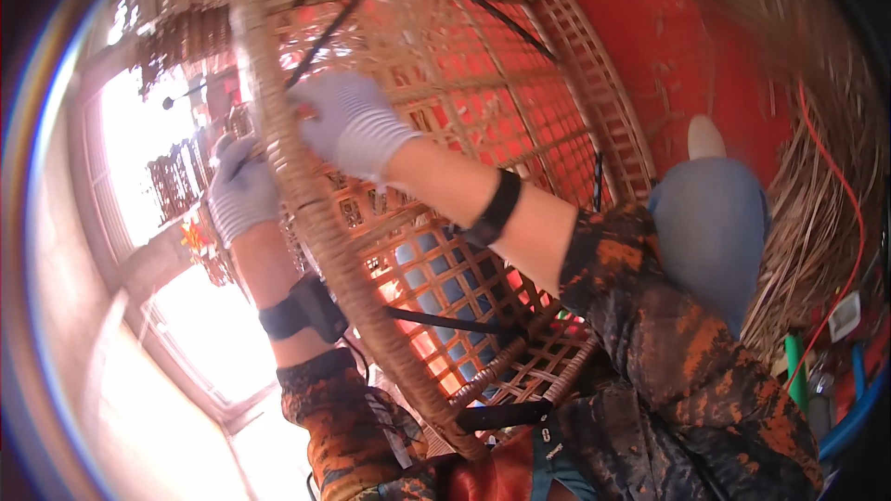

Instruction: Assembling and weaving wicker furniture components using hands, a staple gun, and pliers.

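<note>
A large woven rattan frame [548, 134] with an open lattice stands tilted before me. Its thick wrapped rim [320, 223] runs down the picture between my hands. My left hand [243, 187], in a pale knit glove, is on the rim's outer side with its fingers curled in. Over the lattice side, my right hand [348, 121] wears a matching glove; its fingers draw together close to the rim and are slightly blurred. Whatever either hand pinches is too small or hidden to make out. A dark strut [325, 37] crosses the lattice just beyond my right hand.
Long dry strips [794, 213] lie heaped at the right, with a red cord [840, 176] over them. Scraps dot the red floor [682, 46]. My bent knee [710, 223] is beside the frame. A green tube [795, 371] is at lower right; bright windows [209, 334] are at left.
</note>
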Demonstrator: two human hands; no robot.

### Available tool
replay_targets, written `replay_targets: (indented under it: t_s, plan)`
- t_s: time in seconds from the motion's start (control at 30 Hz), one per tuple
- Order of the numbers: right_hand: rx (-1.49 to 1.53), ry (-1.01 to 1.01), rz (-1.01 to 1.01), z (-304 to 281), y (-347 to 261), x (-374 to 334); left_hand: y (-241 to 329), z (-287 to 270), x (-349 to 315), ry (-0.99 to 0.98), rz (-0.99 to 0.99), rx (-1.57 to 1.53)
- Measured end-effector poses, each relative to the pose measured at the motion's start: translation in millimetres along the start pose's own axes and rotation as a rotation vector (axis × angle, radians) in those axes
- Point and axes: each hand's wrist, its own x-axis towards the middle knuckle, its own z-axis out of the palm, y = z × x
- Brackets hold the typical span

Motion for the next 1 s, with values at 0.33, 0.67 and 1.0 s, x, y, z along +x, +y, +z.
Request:
replay_targets:
  t_s: [0.33,0.67,1.0]
  plan:
    - [0.423,-0.158,0.384,-82,-51,-42,0,62,7,0.152,-0.409,-1.468]
    - [0.115,-0.139,0.543,-169,-133,-226,120,68,17,0.139,-0.574,-1.916]
    - [0.149,-0.105,0.712,-152,-156,-262,85,51,-14,0.000,-0.645,-2.027]
